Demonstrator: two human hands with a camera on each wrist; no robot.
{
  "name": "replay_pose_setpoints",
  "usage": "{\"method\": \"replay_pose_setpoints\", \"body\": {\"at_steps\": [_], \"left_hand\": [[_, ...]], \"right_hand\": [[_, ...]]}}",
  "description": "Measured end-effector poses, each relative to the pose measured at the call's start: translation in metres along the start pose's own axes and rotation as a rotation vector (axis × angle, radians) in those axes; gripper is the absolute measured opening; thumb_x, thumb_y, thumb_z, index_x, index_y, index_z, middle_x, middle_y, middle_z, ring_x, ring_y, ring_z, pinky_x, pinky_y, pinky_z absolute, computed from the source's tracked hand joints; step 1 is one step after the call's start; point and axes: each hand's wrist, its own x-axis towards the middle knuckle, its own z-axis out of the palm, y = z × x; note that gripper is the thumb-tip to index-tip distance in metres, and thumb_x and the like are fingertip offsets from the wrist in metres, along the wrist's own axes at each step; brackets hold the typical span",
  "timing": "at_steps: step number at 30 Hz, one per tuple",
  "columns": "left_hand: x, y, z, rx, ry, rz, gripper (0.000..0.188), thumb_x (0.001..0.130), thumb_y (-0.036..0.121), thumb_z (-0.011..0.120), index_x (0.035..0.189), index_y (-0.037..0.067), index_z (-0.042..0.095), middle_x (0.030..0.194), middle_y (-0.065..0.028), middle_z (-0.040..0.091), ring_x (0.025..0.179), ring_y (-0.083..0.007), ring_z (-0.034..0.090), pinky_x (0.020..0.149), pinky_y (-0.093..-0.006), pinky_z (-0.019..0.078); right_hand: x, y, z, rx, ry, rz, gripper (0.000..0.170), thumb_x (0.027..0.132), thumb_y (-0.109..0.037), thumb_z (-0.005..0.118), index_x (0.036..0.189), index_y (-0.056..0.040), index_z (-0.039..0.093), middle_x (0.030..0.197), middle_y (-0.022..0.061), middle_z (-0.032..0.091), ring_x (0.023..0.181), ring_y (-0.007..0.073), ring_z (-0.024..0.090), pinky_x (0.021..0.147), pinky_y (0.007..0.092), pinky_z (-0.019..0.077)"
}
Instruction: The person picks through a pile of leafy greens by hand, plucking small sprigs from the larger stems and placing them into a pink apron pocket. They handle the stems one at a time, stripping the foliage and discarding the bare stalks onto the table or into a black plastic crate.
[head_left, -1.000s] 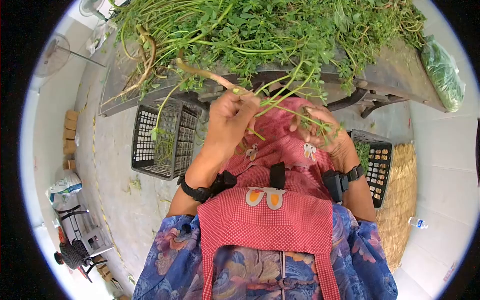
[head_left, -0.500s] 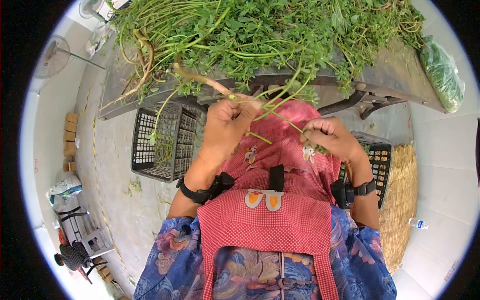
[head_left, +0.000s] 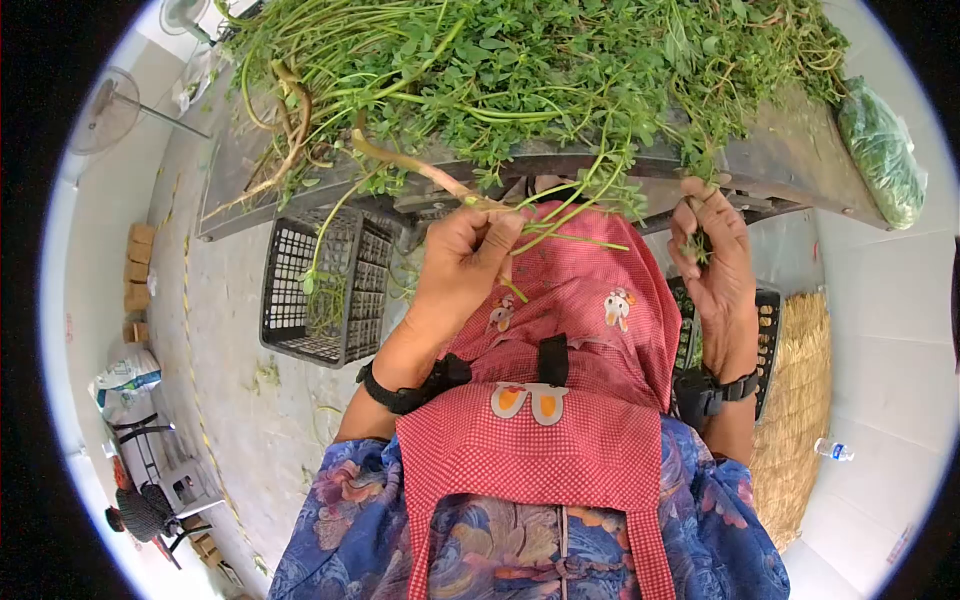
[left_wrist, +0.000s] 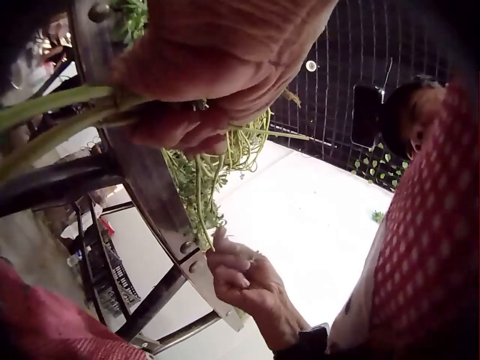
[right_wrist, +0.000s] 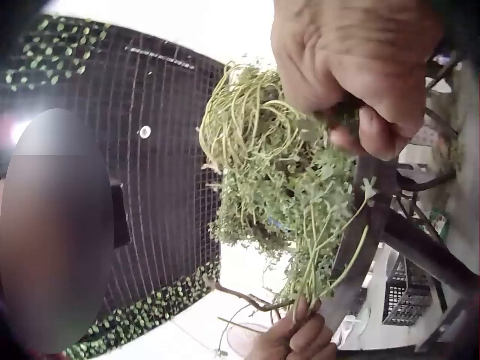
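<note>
In the head view the left hand pinches a thick brown root stalk whose green stems fan out to the right over the apron. The right hand, at the table's front edge, has its fingers curled round a small leafy sprig. Behind both hands a large heap of leafy greens covers much of the table. From the right wrist view, the right hand is closed round dark greenery, and the left hand grips the stems low down.
A black crate with some stems stands on the floor at the left, another at the right beside a straw bale. A bag of greens lies on the table's right end. A person sits far left.
The right hand has pulled away from the held stems, with a sprig in its fingers, and moved right and up to the table's edge. The left hand has stayed nearly in place.
</note>
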Motion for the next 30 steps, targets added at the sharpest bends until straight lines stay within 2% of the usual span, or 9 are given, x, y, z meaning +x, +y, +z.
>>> {"method": "replay_pose_setpoints", "body": {"at_steps": [2,4,9,12,14,21,25,27,30], "left_hand": [[-0.002,0.003,0.002,0.001,-0.011,-0.043,0.016,0.092,0.021,0.053,0.085,0.006,0.056,0.059,0.0034,0.052,0.043,-0.0012,0.041,0.037,-0.0158,0.0307],[-0.004,0.008,0.003,0.003,-0.015,-0.083,0.016,0.092,0.021,0.052,0.086,0.006,0.055,0.059,0.0022,0.053,0.042,-0.0017,0.042,0.037,-0.0156,0.0311],[-0.006,0.001,0.007,-0.001,-0.063,-0.051,0.015,0.092,0.020,0.053,0.088,0.005,0.054,0.064,0.0000,0.057,0.045,-0.0024,0.046,0.041,-0.0149,0.0358],[-0.006,0.006,0.007,-0.032,-0.101,-0.066,0.015,0.091,0.019,0.054,0.091,0.004,0.055,0.066,-0.0008,0.059,0.048,-0.0026,0.048,0.043,-0.0152,0.0368],[-0.005,0.009,0.009,-0.048,-0.107,-0.079,0.015,0.091,0.019,0.054,0.092,0.003,0.056,0.067,-0.0008,0.059,0.049,-0.0024,0.048,0.043,-0.0153,0.0364],[-0.002,0.003,0.004,-0.123,-0.094,-0.153,0.015,0.089,0.018,0.057,0.090,0.003,0.059,0.066,-0.0010,0.059,0.049,-0.0019,0.047,0.042,-0.0151,0.0328],[-0.002,0.006,0.006,-0.119,-0.094,-0.156,0.015,0.089,0.019,0.057,0.088,0.004,0.059,0.065,-0.0008,0.059,0.047,-0.0017,0.044,0.041,-0.0149,0.0315],[-0.001,0.004,0.006,-0.110,-0.095,-0.126,0.015,0.089,0.019,0.057,0.086,0.004,0.059,0.063,-0.0003,0.059,0.045,-0.0014,0.042,0.040,-0.0150,0.0307],[-0.002,0.004,0.007,-0.086,-0.087,-0.111,0.015,0.089,0.019,0.058,0.086,0.004,0.059,0.062,-0.0002,0.058,0.044,-0.0011,0.040,0.040,-0.0152,0.0299]], "right_hand": [[-0.005,-0.002,0.007,-0.056,-0.135,-0.014,0.014,0.087,-0.010,0.057,0.098,-0.0020,0.059,0.071,0.0016,0.056,0.056,0.0066,0.049,0.046,0.0153,0.0363],[-0.010,0.005,0.025,-0.718,-0.083,-0.322,0.015,0.084,-0.009,0.061,0.097,-0.0019,0.063,0.075,-0.0010,0.057,0.061,0.0039,0.045,0.055,0.0166,0.0377],[0.000,0.018,0.035,-0.828,-0.075,-0.401,0.014,0.079,-0.008,0.066,0.092,-0.0022,0.066,0.073,-0.0041,0.056,0.064,0.0031,0.041,0.060,0.0184,0.0367],[-0.001,0.014,0.035,-0.788,-0.108,-0.366,0.015,0.081,-0.008,0.065,0.094,-0.0010,0.064,0.067,-0.0031,0.054,0.056,0.0040,0.042,0.051,0.0182,0.0362],[0.000,0.007,0.026,0.064,-0.279,0.145,0.016,0.083,-0.008,0.062,0.097,-0.0002,0.060,0.061,-0.0021,0.048,0.046,0.0050,0.041,0.038,0.0178,0.0304],[-0.004,0.013,0.014,0.255,-0.195,0.121,0.017,0.083,-0.008,0.062,0.098,0.0003,0.058,0.060,-0.0024,0.046,0.041,0.0043,0.037,0.032,0.0188,0.0255],[-0.002,0.012,0.013,-0.387,-0.057,-0.155,0.018,0.079,-0.006,0.066,0.096,0.0009,0.064,0.075,-0.0001,0.058,0.061,0.0047,0.047,0.056,0.0176,0.0390],[0.001,0.013,0.011,-0.925,-0.077,-0.538,0.019,0.078,-0.006,0.066,0.097,-0.0022,0.066,0.079,0.0005,0.061,0.068,0.0079,0.049,0.066,0.0211,0.0412],[0.005,0.018,0.013,-1.061,-0.135,-0.678,0.023,0.076,-0.006,0.066,0.099,-0.0058,0.066,0.078,0.0035,0.063,0.063,0.0119,0.049,0.063,0.0260,0.0423]]}}
